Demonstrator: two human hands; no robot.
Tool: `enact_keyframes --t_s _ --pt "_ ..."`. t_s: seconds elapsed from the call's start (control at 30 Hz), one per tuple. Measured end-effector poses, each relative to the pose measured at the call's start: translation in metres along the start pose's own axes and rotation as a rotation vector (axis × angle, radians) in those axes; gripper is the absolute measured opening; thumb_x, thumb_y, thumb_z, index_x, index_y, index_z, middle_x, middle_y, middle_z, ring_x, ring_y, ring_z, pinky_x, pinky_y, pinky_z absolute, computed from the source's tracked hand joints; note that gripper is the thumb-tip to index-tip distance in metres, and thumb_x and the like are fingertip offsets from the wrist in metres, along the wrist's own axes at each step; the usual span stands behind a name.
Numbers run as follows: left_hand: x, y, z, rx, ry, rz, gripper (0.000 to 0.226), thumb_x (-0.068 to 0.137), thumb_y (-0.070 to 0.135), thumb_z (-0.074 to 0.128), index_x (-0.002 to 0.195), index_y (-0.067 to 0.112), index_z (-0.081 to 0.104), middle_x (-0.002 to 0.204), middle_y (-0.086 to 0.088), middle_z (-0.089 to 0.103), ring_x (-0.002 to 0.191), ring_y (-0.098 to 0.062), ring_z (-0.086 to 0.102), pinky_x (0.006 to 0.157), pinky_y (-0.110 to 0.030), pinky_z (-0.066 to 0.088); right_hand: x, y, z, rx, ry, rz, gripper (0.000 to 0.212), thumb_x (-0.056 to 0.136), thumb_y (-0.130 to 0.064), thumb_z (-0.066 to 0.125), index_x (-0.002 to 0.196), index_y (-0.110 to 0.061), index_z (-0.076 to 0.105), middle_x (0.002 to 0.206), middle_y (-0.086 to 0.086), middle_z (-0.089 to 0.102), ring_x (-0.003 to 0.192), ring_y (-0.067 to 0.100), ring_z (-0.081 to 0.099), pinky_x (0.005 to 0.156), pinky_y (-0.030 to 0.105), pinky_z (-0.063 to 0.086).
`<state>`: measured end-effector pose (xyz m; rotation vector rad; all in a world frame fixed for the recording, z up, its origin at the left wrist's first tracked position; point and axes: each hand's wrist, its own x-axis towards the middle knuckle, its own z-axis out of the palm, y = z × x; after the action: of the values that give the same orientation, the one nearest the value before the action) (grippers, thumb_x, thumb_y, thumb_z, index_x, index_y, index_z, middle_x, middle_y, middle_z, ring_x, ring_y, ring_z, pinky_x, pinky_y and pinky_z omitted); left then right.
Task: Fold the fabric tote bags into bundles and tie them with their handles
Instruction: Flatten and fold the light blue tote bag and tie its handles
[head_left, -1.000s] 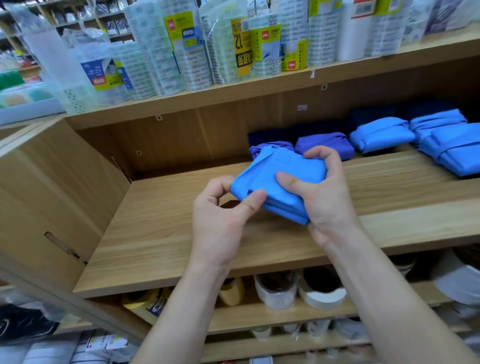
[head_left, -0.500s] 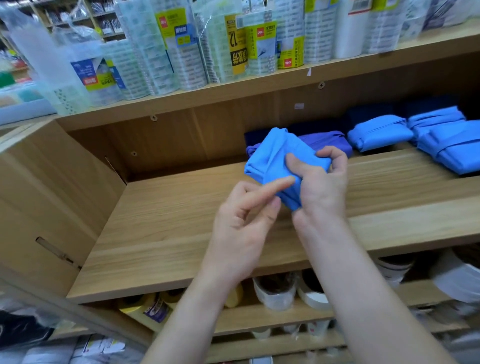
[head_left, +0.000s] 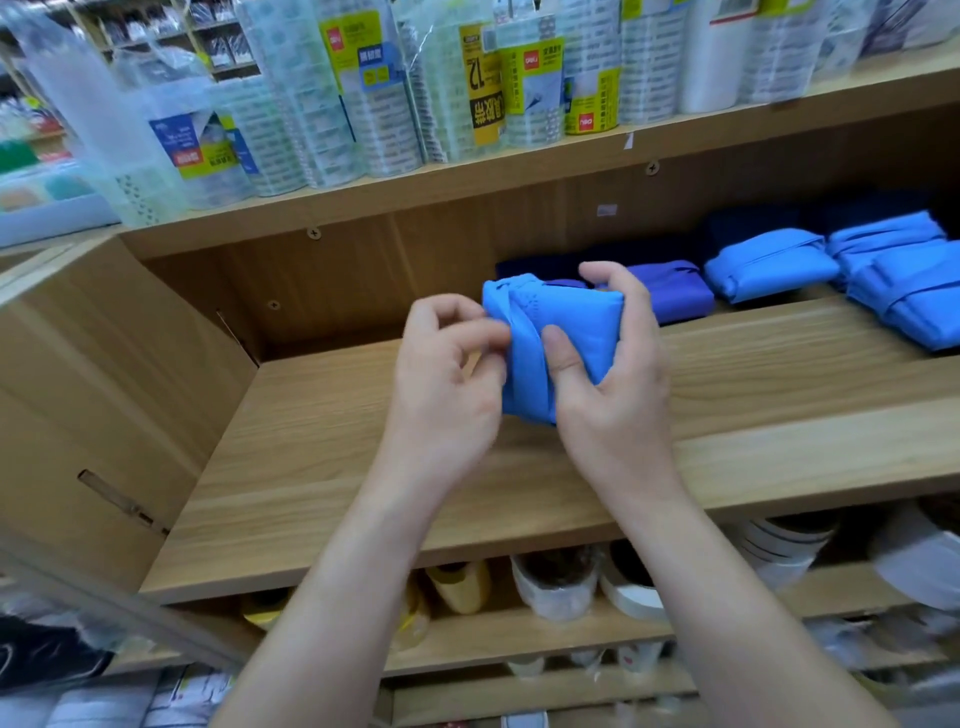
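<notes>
A folded bright blue tote bag bundle (head_left: 571, 332) is held in the air above the wooden shelf (head_left: 363, 467). My right hand (head_left: 613, 384) grips it from the right, thumb across the front and fingers curled over its top edge. A blue handle strap (head_left: 524, 358) runs down over the bundle's left part. My left hand (head_left: 447, 384) pinches the fabric at the bundle's left edge, beside that strap.
Tied bundles lie along the back right of the shelf: a purple one (head_left: 670, 296), a blue one (head_left: 769, 265), more blue ones (head_left: 904, 291) at the far right. Packaged rolls (head_left: 363, 93) crowd the shelf above. Tape rolls (head_left: 556, 587) sit below.
The bundle has been turned so its flat face and the strap face me. My left hand went from extended fingers near the bundle to pinching its left edge.
</notes>
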<state>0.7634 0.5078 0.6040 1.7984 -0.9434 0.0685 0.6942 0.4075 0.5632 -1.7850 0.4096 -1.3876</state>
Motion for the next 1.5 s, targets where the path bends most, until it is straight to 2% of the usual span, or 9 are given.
enact_keyframes --t_s 0.17,0.3,0.4,0.5,0.63,0.83,0.97,1.13,1.5 --pt "0.015 -0.002 -0.014 -0.480 -0.223 -0.328 0.039 0.082 -0.007 0.067 0.107 0.020 0.053 0.100 -0.006 0.066 0.083 -0.017 0.064 0.063 -0.029 0.051 0.002 0.000 -0.011 0.089 -0.228 0.046 0.034 0.090 -0.019 0.057 0.123 -0.024 0.049 0.113 -0.011 0.056 0.098 0.008 0.055 0.089 0.028 0.045" --pt "0.024 -0.003 -0.032 -0.206 -0.579 -0.279 0.056 0.063 -0.002 0.073 0.112 0.022 0.057 0.090 -0.015 0.072 0.077 -0.022 0.064 0.073 -0.038 0.055 0.019 -0.002 -0.031 0.125 -0.715 0.152 0.040 0.085 -0.024 0.058 0.123 -0.028 0.048 0.112 -0.014 0.055 0.097 0.007 0.055 0.088 0.027 0.045" --pt "0.025 0.002 -0.029 -0.156 -0.711 -0.230 0.078 0.063 -0.001 0.068 0.130 0.033 0.048 0.102 -0.019 0.070 0.082 -0.032 0.066 0.074 -0.046 0.055 0.033 -0.009 -0.033 0.087 -0.857 0.187 0.056 0.079 -0.023 0.059 0.130 -0.026 0.038 0.112 -0.009 0.050 0.100 0.008 0.053 0.090 0.023 0.045" --pt "0.017 0.004 -0.022 -0.253 -0.713 -0.183 0.093 0.069 -0.018 0.057 0.141 0.039 0.041 0.120 0.001 0.066 0.084 -0.017 0.065 0.068 -0.030 0.054 0.042 -0.017 -0.030 0.010 -0.738 0.164 0.062 0.075 -0.034 0.062 0.130 -0.034 0.033 0.107 -0.007 0.044 0.089 0.004 0.049 0.079 0.016 0.039" --pt "0.014 -0.006 -0.022 -0.487 -0.361 -0.318 0.076 0.069 -0.019 0.056 0.123 0.034 0.058 0.116 -0.006 0.064 0.099 -0.023 0.064 0.077 -0.038 0.056 0.035 -0.015 -0.050 -0.028 -0.779 0.207 0.092 0.068 -0.064 0.075 0.144 -0.052 0.024 0.133 -0.016 0.044 0.112 -0.001 0.053 0.092 0.021 0.045" --pt "-0.003 -0.015 -0.014 -0.577 -0.263 -0.379 0.072 0.065 -0.015 0.069 0.122 0.027 0.052 0.121 -0.005 0.062 0.114 -0.027 0.060 0.091 -0.046 0.055 0.017 -0.008 -0.045 0.185 -0.620 0.364 0.072 0.087 -0.003 0.069 0.138 -0.043 0.037 0.105 0.001 0.073 0.096 0.020 0.070 0.090 0.039 0.056" --pt "-0.008 -0.014 -0.016 -0.362 -0.273 -0.282 0.078 0.061 0.000 0.088 0.118 0.035 0.049 0.102 0.014 0.062 0.093 -0.005 0.064 0.076 -0.029 0.056 0.012 -0.002 -0.038 0.168 -0.559 0.339 0.070 0.082 0.006 0.060 0.129 -0.042 0.045 0.100 0.007 0.071 0.095 0.022 0.067 0.086 0.039 0.056" --pt "0.006 -0.005 -0.033 -0.266 -0.362 -0.221 0.051 0.072 0.034 0.082 0.119 0.034 0.064 0.098 0.007 0.072 0.094 -0.016 0.069 0.078 -0.030 0.057 0.012 -0.006 -0.039 0.172 -0.631 0.298 0.069 0.078 0.007 0.057 0.136 -0.031 0.051 0.113 0.001 0.068 0.099 0.012 0.063 0.079 0.025 0.053" --pt "-0.011 -0.009 -0.006 0.035 -0.254 0.025 0.026 0.097 0.027 0.055 0.123 0.027 0.055 0.105 0.014 0.064 0.096 -0.002 0.058 0.083 -0.024 0.046 0.018 -0.020 -0.028 0.137 -0.486 0.276 0.082 0.071 0.012 0.060 0.143 -0.024 0.047 0.106 -0.008 0.071 0.086 0.012 0.065 0.077 0.025 0.053"
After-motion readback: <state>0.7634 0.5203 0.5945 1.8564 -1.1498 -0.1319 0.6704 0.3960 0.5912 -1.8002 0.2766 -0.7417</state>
